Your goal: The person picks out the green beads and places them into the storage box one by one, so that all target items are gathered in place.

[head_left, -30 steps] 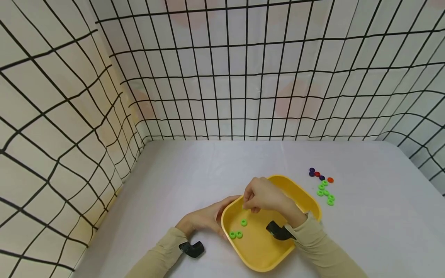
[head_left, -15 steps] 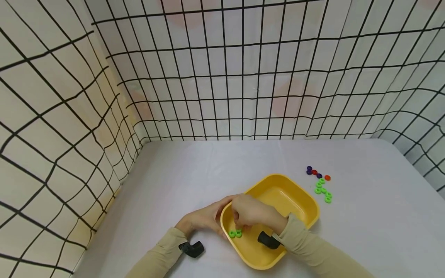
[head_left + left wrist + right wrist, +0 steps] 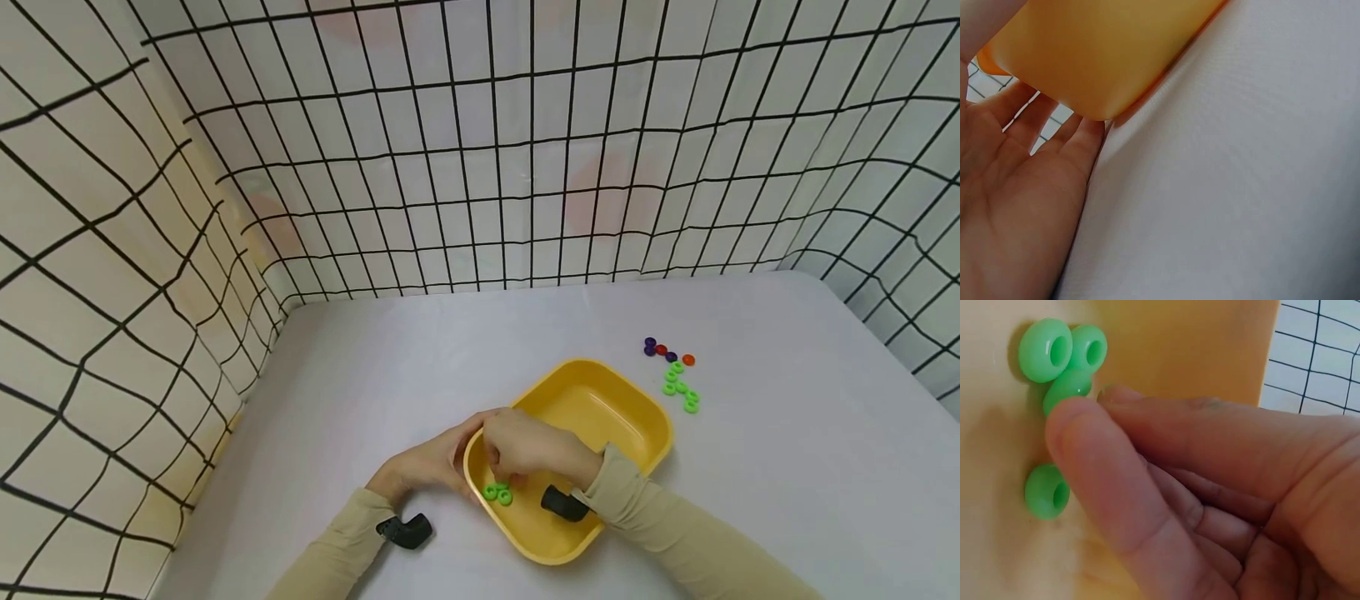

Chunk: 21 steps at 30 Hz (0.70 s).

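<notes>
Rings, four and all green, lie in the yellow tray on the bench. The right hand has its fingers bunched against one; I cannot tell whether they grip it. The left hand grasps the tray's corner. Past it lie six loose green rings, three purple pieces, one red piece, one orange piece. The right hand blocks part of my view; black netting rises behind.

From the head, I looked forward and down on the yellow tray; close in, left wrist view faced its outside, right its inside.
</notes>
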{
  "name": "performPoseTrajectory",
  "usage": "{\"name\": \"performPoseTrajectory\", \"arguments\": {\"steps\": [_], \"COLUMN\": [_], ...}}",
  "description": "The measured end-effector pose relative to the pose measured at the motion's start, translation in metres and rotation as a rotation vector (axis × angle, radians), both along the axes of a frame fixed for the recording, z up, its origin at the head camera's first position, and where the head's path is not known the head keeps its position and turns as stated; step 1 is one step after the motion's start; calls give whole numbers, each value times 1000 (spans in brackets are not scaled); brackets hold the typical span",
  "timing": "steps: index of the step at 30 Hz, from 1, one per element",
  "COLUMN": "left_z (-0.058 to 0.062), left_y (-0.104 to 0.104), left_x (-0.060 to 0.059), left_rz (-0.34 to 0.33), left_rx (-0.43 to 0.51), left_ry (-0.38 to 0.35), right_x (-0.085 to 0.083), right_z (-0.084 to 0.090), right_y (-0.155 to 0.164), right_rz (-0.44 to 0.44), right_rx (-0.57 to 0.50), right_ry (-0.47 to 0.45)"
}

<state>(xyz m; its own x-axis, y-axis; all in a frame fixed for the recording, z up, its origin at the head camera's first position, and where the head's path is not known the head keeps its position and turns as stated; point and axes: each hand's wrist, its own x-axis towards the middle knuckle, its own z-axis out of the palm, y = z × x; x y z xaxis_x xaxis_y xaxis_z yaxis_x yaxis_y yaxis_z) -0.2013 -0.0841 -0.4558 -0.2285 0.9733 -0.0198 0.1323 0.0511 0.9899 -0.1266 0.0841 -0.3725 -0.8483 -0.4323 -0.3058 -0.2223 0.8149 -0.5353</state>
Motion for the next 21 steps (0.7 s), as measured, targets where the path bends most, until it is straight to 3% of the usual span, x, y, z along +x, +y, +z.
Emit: {"name": "performPoseTrajectory", "arguments": {"steps": [4,10,16,21], "left_z": [-1,-3,-4,-1], "left_y": [-1,2,3,2], "left_x": [0,0,-1,1], "left_rz": [9,-2,-7,-11], "left_rx": [-8,21,51,54], "left_ry": [-1,-39,-67,-90], "right_x": [-1,-7,-3,10], "right_z": [3,30,56,52], "right_y": [3,42,112,161], "right_rz": [-25,-104,-377,-592], "right_rx": [-38,-281,-495,-561], "right_ry": [-10,44,117,154]}}
